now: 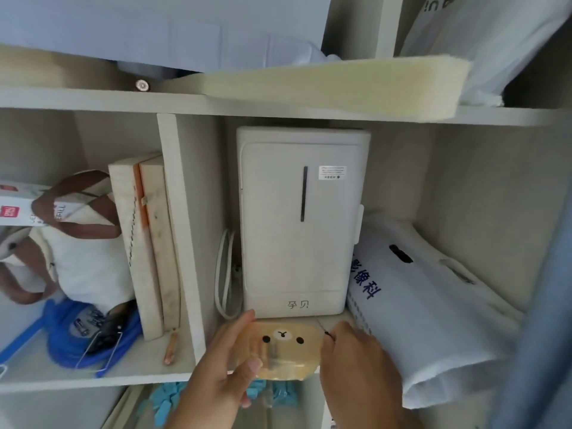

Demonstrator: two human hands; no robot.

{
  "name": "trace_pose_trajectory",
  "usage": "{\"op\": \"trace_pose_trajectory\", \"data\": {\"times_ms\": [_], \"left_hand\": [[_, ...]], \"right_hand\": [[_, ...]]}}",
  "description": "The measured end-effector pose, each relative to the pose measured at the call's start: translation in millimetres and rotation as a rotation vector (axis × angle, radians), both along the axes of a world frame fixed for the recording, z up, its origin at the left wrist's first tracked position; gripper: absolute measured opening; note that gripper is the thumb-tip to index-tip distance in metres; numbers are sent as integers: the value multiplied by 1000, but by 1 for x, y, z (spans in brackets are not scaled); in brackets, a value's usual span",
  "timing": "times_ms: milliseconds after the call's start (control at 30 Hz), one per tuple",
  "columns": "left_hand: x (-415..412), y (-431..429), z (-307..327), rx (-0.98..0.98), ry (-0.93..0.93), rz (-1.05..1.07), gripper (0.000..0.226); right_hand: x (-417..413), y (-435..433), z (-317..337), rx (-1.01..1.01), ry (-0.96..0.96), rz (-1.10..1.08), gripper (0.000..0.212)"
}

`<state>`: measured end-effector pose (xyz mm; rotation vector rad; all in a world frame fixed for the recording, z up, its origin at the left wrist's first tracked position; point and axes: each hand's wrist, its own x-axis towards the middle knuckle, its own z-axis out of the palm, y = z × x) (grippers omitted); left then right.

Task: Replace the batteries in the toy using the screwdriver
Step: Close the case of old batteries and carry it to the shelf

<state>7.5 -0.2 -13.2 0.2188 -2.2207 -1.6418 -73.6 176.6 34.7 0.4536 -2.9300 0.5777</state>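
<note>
Hold: bear-face pouch being gripped by the left hand, steadied at the shelf edge | its corner being pinched by the right hand, probably for opening.

Left hand, right hand, bare

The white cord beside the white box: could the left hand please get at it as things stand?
Probably yes: the cord hangs in an open gap above the left hand, with nothing in front. But that hand holds the bear case, so it would need to let go first.
</note>
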Motion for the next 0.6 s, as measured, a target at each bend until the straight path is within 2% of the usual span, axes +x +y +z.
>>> {"op": "trace_pose_trajectory", "data": {"times_ms": [67,233,433,467,533,600], "left_hand": [[1,0,-3,-31,-15,43,101],[-2,-3,-9,-76,-50,87,74],[-14,1,-11,-379,-45,171,98],[-15,2,-12,-405,-12,185,94],[-17,-1,-19,-418,3,174,67],[-21,-5,-22,-379,15,165,72]], "right_hand": [[0,-1,-1,14,28,0,31],[-6,-1,-2,3,10,43,26],[-11,-5,-9,48,-41,60,22],[-11,-6,-10,47,-53,58,21],[-10,-9,-11,35,-42,43,13],[-12,-11,-14,24,-6,27,12]]}}
